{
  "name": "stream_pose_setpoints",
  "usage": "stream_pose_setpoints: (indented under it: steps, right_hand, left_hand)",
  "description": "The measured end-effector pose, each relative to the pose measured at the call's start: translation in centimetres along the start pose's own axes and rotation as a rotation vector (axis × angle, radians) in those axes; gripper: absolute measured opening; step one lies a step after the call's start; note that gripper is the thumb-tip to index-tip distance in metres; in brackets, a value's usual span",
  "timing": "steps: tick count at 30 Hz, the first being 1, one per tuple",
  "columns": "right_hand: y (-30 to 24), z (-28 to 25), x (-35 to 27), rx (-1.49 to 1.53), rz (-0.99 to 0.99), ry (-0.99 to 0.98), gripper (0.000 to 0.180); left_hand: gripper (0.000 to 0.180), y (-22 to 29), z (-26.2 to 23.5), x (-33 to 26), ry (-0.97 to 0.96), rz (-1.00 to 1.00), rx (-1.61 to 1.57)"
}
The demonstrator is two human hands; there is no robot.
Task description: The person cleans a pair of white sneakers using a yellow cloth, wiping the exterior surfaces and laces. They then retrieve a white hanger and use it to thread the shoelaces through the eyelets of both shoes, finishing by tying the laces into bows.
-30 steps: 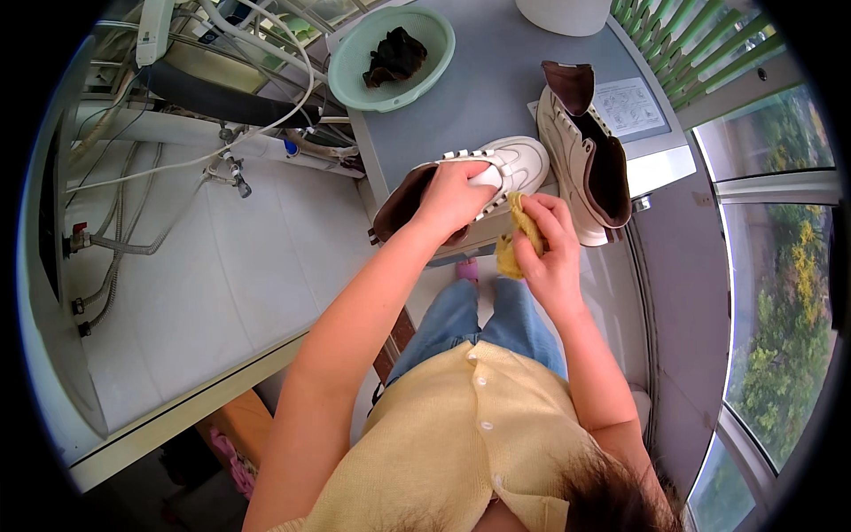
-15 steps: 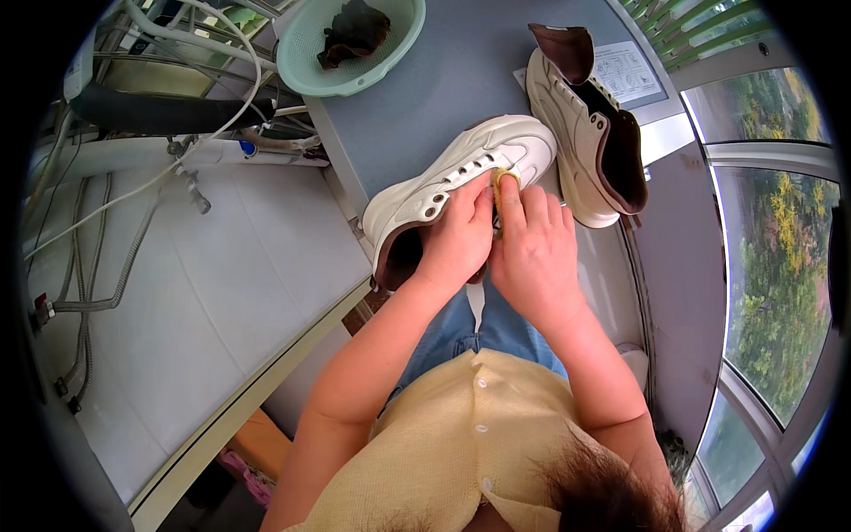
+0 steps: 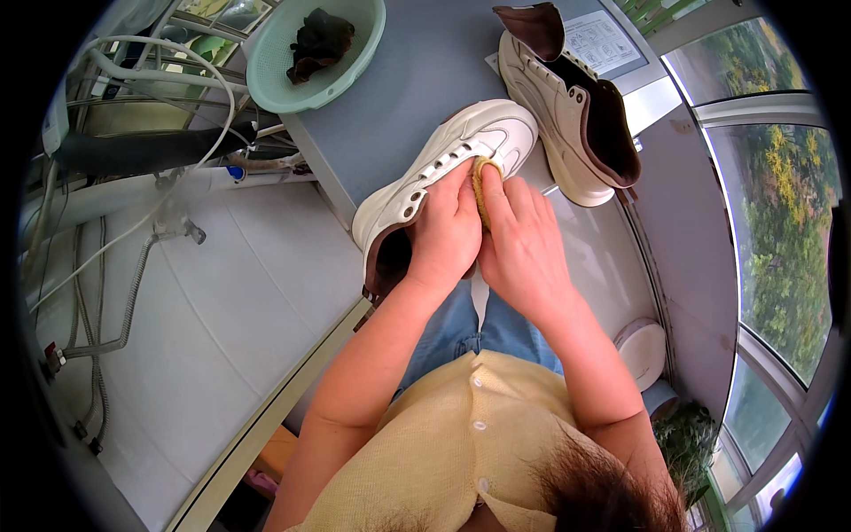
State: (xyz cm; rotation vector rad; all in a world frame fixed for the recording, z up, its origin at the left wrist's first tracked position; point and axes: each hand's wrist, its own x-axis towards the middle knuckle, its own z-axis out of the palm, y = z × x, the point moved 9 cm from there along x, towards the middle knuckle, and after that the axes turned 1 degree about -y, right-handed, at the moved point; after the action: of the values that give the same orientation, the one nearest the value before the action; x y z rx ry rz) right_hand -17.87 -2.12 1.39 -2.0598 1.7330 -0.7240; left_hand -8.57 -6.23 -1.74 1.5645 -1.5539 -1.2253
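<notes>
Two white sneakers on your grey table (image 3: 390,97). One white sneaker (image 3: 443,173) lies at the near edge; your left hand (image 3: 443,232) wraps over its side, grip pressed on the upper. Your right hand (image 3: 523,244) pinches one yellow cloth (image 3: 483,177) against the toe area, fingers closed on it. The second sneaker (image 3: 567,106) stands just beyond, apart from the first. One green bowl (image 3: 355,66) holds one dark rag (image 3: 319,40), well apart.
</notes>
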Motion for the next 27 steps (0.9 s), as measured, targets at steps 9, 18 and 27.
stream_pose_setpoints:
  steps: [9,18,27]
  right_hand:
    - [0.5,0.5,-0.9,-0.082,0.202,-0.128,0.059]
    - [0.1,0.7,-0.8,0.035,0.094,0.013,0.063]
    - [0.3,0.8,-1.0,0.009,0.227,-0.092,0.062]
  left_hand:
    - [0.029,-1.4,0.5,-0.9,0.048,-0.081,-0.106]
    - [0.029,-3.3,1.1,0.0,-0.003,-0.097,-0.299]
    - [0.030,-2.8,0.7,-0.6,0.040,-0.162,-0.191]
